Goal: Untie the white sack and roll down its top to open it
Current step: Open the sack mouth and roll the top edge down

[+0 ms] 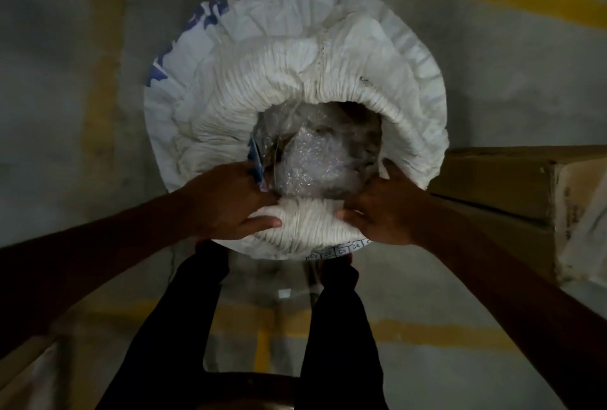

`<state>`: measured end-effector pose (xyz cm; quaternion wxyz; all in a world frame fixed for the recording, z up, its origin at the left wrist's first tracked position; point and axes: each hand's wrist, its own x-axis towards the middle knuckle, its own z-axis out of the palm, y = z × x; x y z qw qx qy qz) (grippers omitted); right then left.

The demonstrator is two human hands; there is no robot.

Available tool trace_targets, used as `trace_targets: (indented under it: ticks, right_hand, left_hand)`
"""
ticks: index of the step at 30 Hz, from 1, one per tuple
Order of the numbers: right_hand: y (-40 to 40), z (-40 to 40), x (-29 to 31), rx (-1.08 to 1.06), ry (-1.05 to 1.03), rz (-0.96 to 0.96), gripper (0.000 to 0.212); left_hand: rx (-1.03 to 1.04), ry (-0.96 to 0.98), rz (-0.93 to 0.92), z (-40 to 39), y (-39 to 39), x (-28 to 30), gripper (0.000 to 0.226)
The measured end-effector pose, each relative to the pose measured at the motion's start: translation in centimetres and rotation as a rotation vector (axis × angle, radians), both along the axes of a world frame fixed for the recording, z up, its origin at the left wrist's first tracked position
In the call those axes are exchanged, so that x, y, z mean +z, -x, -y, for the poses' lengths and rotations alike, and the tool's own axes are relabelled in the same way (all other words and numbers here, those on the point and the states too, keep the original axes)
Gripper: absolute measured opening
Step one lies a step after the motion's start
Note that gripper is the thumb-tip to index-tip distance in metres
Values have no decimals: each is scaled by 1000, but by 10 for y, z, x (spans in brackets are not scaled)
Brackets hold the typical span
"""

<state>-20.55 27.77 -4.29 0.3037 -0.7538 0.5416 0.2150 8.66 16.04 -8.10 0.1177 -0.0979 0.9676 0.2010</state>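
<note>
The white sack point(295, 48) stands on the floor in front of me, seen from above, its mouth open. Its top is rolled into a thick bunched rim point(305, 224) around the opening. Inside lies clear crinkled plastic point(312, 159) with a blue strip at its left edge. My left hand point(226, 205) grips the near rim on the left, thumb over the roll. My right hand point(384, 209) grips the same near rim on the right. Blue print shows on the sack's left outer wall.
Cardboard boxes point(512, 186) lie on the floor right of the sack, almost touching it. The concrete floor point(65, 81) carries yellow painted lines. My dark-trousered legs point(335, 327) stand just behind the sack's near side.
</note>
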Motion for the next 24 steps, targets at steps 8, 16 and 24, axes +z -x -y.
trace_targets:
  ticks: [8, 16, 24]
  right_hand:
    - [4, -22, 6, -129, -79, 62, 78]
    - [0, -42, 20, -114, -36, 79, 64]
    - [-8, -33, 10, -714, 356, 423, 53]
  left_hand:
    - [269, -414, 83, -16, -20, -5, 89]
    - [226, -327, 47, -36, 2, 15, 88]
    - [628, -76, -179, -26, 25, 16, 62]
